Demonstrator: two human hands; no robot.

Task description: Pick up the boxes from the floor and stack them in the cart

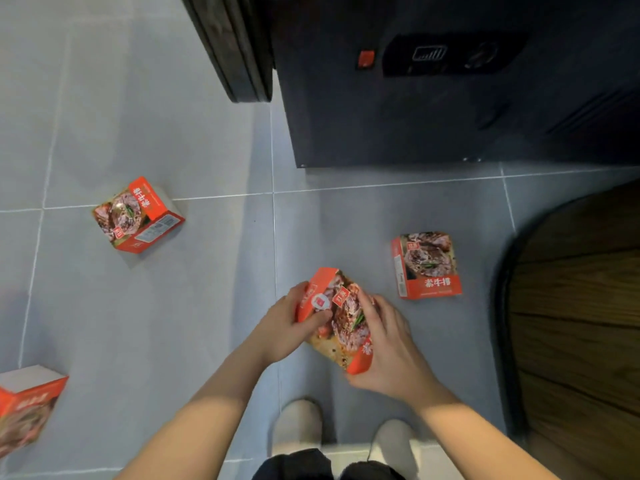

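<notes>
Grey tiled floor (138,323); dark cabinet-like unit beyond the hands, cart not identifiable. Held box (341,320) is gripped from both sides: left hand (287,327) curled round its left edge, thumb on the printed face; right hand (384,344) wrapped over its right edge and near corner. Long axis runs diagonally, far-left to near-right, between the fingers (367,306). Next nearest: box on the floor (426,265) just beyond-right of the right hand. Another box (138,216) lies well off to the far left.
</notes>
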